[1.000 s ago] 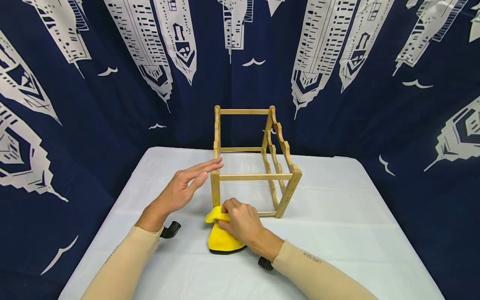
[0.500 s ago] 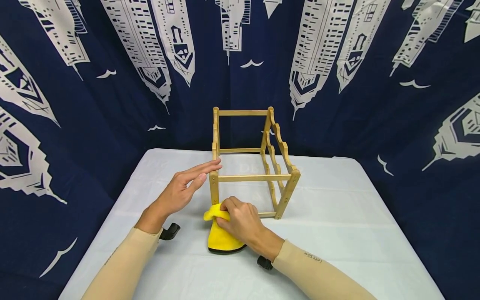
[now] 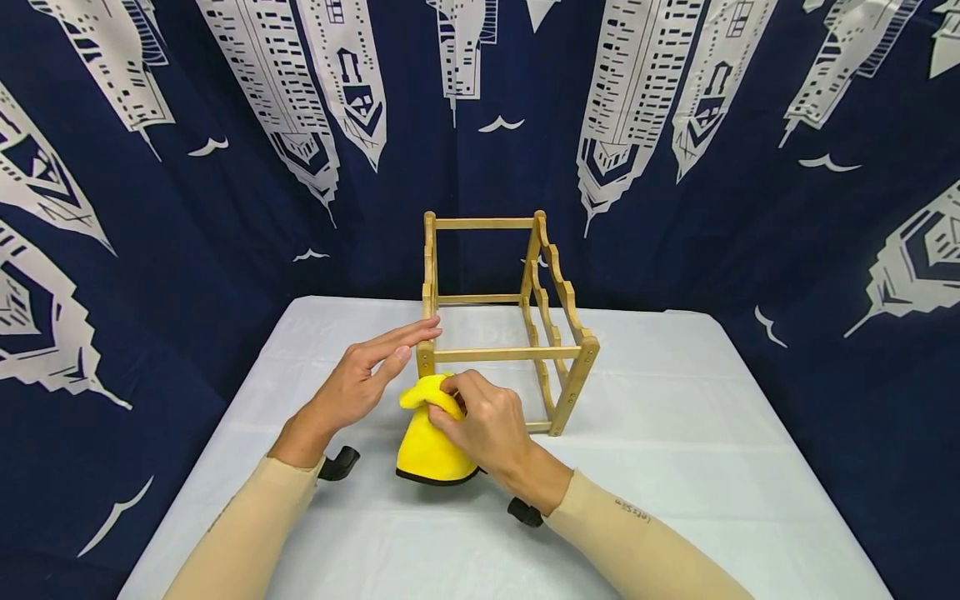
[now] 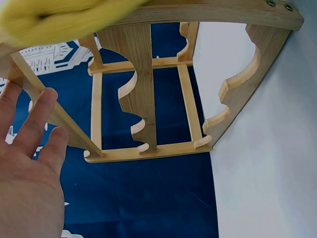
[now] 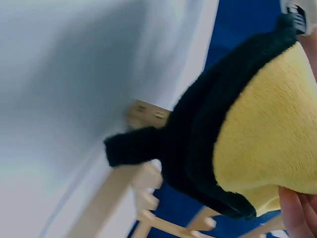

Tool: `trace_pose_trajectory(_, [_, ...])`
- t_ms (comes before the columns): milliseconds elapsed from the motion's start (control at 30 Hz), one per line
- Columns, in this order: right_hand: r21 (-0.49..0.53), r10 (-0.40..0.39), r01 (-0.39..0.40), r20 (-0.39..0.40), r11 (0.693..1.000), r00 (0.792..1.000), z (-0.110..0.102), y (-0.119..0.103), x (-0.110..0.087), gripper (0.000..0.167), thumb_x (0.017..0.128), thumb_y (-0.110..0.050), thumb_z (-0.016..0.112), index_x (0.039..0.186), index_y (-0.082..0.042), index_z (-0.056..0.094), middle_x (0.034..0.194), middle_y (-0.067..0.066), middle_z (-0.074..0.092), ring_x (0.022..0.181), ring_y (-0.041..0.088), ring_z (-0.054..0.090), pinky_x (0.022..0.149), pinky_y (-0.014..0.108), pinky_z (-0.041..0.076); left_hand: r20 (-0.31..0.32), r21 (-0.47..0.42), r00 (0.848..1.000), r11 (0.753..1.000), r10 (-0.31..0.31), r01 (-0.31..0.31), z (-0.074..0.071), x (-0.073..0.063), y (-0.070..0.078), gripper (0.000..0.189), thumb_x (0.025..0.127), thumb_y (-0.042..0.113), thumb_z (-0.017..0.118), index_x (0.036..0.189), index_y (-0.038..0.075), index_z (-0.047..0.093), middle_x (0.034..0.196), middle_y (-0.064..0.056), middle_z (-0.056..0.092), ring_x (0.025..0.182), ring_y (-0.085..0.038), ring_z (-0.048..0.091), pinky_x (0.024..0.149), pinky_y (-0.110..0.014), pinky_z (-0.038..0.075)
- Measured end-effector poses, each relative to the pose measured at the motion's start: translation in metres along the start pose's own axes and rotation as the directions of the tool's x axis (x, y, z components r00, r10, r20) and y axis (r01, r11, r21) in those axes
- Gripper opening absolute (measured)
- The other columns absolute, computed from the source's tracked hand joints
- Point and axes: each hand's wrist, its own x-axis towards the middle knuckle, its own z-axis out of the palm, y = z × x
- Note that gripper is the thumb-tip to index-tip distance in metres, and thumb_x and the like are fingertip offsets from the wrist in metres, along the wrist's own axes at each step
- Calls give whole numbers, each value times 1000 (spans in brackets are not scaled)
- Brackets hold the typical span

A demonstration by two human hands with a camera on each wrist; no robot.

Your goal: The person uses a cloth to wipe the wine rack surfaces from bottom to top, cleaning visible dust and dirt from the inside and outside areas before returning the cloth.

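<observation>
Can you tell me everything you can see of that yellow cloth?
The yellow cloth looks soft and fuzzy, with black edging and a short black tab sticking out. The person's right hand pinches it near the top, where it is bunched; below, it flares out. In the head view it hides the lower part of the near left post of the wooden rack; whether it touches the wood is unclear.

Left hand [image 3: 362,383] is outstretched; right hand [image 3: 491,423] apparently pinches.

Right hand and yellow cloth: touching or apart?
Touching: the head view shows the right hand pinching the yellow cloth between thumb and fingers.
</observation>
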Motion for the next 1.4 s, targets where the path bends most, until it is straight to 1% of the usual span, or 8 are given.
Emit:
trace_pose_trajectory(200, [33,-5,8,-88,999,996,-14,-8,20,39,87,-12,104,111,-1,76,96,11,85,68,15,77,65,22,68,-3,-6,1000,1000,-13,13,-1,0,0,47,124,13,50,166,24,67,181,2,56,172,-23,50,141,-67,41])
trace_pose_trajectory(467, [75,25,-18,-96,997,995,-12,-2,6,39,88,-5,102,118,4,78,105,17,87,88,25,89,79,31,75,-1,2,1000,1000,-6,6,0,0,1,45,126,17,49,166,26,67,181,5,56,172,-19,49,144,-50,40])
trace_pose_trajectory(633, [137,89,-91,16,986,996,-9,3,-1,34,97,-3,95,127,5,82,114,16,85,100,28,89,89,34,75,-5,7,1000,1000,-4,4,0,1,2,45,126,17,49,165,25,67,181,5,56,172,-19,49,144,-44,40])
trace_pose_trajectory(800, [163,151,-175,148,971,977,-6,10,-5,25,101,2,88,125,4,85,114,16,83,100,29,86,89,37,76,-7,7,1000,1000,14,-14,1,1,0,45,126,16,48,165,26,67,181,4,56,172,-20,49,142,-30,39])
trace_pose_trajectory(933, [148,186,-232,269,961,945,-1,15,-12,22,102,2,86,124,3,86,116,17,85,102,31,86,90,40,76,-12,13,1000,1000,23,-23,2,1,-2,45,126,16,48,166,27,67,180,4,56,171,-19,50,140,-24,39])
trace_pose_trajectory(1100, [75,216,-272,429,959,877,10,21,-28,23,103,2,85,126,1,86,115,14,84,100,27,85,88,36,75,-13,8,999,1000,30,-30,2,1,-3,45,126,15,48,166,26,67,181,4,56,172,-19,50,140,-23,39])
trace_pose_trajectory(1200, [46,220,-272,465,961,858,14,23,-32,23,104,2,85,126,0,86,114,13,84,99,26,84,87,35,74,-8,-1,999,1000,32,-32,3,2,-2,45,126,16,48,166,26,67,181,5,55,172,-19,49,140,-23,38])
trace_pose_trajectory(1400, [94,213,-284,452,954,866,13,23,-30,19,104,3,85,122,1,86,111,15,84,96,26,84,84,35,74,-14,-4,1000,1000,26,-26,3,2,-3,45,126,15,49,165,26,67,181,5,56,172,-19,49,140,-21,38])
